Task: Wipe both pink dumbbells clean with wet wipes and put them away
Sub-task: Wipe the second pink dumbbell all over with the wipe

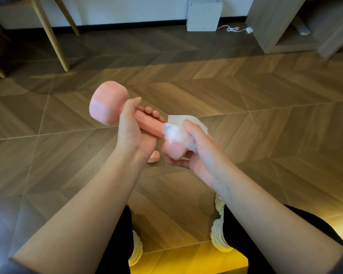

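White box; cable; wooden legs

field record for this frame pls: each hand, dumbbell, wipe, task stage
left hand: grips handle of pink matte-coated dumbbell, held above the floor
right hand: wraps white wet wipe round its near head
floor: wooden herringbone floor; pink rounded piece below hands, mostly hidden, maybe second dumbbell
stage: wiping; nothing put away

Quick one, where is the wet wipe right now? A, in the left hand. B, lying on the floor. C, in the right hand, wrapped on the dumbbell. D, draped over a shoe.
C: the right hand holds the wet wipe against the near end of the pink dumbbell, while the left hand grips its handle.
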Demonstrator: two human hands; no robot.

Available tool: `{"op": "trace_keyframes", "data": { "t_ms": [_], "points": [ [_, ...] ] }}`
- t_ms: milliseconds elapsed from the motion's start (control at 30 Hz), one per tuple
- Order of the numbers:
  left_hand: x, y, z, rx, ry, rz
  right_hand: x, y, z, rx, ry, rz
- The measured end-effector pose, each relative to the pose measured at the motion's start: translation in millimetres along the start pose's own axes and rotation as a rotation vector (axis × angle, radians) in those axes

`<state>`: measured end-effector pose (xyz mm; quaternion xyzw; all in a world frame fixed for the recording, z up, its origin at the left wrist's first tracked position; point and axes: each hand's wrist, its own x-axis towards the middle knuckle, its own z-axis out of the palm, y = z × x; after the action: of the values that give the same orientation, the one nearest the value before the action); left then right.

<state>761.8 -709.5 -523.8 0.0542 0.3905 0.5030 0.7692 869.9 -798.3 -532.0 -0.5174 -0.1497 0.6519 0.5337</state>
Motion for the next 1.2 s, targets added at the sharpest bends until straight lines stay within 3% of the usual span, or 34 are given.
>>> {"op": "trace_keyframes", "data": {
  "t_ms": [200,433,600,867,1100,1200],
  "points": [
    [1,2,-2,-0.063,0.088,-0.001,-2,5,-5,-0.051,-0.075,-0.095],
    [-3,8,-3,-0.024,0.072,0.031,1,6,4,-0.118,-0.126,0.088],
    [0,12,-3,-0.078,0.08,0.02,-2,-1,-5,-0.018,-0.27,0.067],
    [-1,5,-1,-0.01,0.045,0.007,-3,7,3,-0.111,-0.052,0.019],
    [2,10,-2,-0.076,0.055,0.017,-4,1,-5,-0.033,-0.235,-0.017],
    [3,9,-5,-0.083,0.115,0.015,-1,7,-4,-0.106,-0.176,-0.062]
  ]
}}
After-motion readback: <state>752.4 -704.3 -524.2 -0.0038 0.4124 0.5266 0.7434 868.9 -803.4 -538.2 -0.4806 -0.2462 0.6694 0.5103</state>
